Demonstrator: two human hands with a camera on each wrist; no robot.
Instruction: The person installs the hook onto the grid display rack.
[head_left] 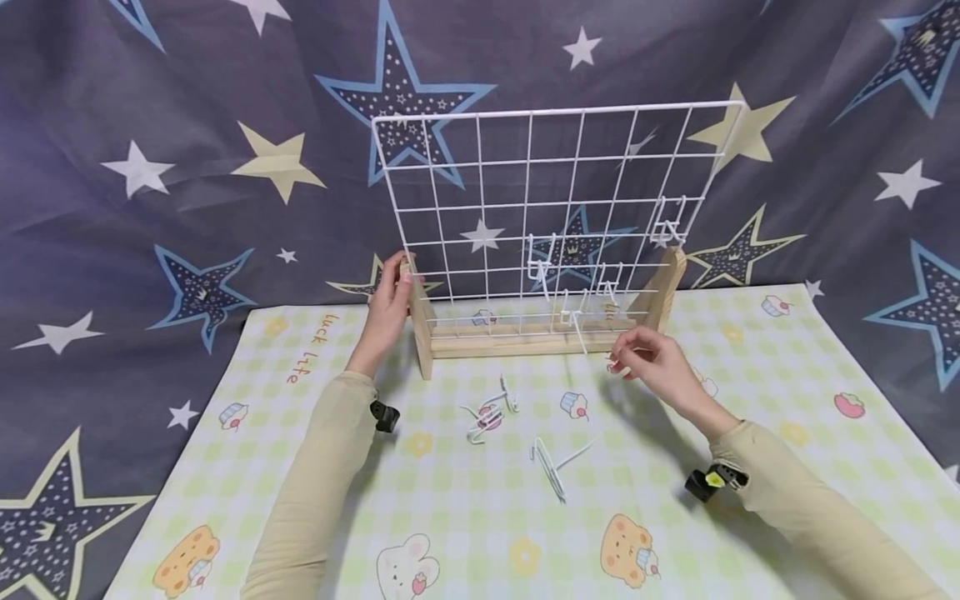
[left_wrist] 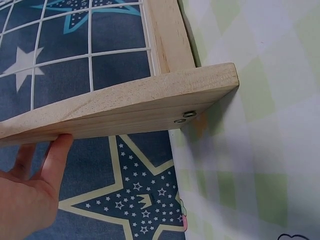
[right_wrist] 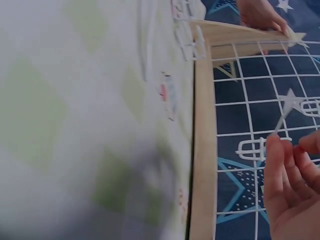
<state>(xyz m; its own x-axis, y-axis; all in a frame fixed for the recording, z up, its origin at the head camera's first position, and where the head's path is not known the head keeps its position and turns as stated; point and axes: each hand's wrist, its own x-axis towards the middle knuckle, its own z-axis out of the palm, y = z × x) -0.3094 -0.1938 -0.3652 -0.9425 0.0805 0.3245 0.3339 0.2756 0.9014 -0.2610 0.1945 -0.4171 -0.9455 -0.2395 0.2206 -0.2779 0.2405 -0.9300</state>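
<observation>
Checkered tablecloth [head_left: 465, 512] bears a wire rack [head_left: 526, 202] and loose hooks [head_left: 553, 473].

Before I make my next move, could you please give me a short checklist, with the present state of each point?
1. Left hand grips the stand's left wooden side panel: ok.
2. Wooden stand stands upright on the checked tablecloth: ok.
3. Right hand clear of the lowest hung hook: ok, the head view shows a gap.
4. All hooks hung: not ok, loose hooks lie in front of the stand.
5. Hung hooks fully seated on the white wire grid: cannot tell, too small.
</observation>
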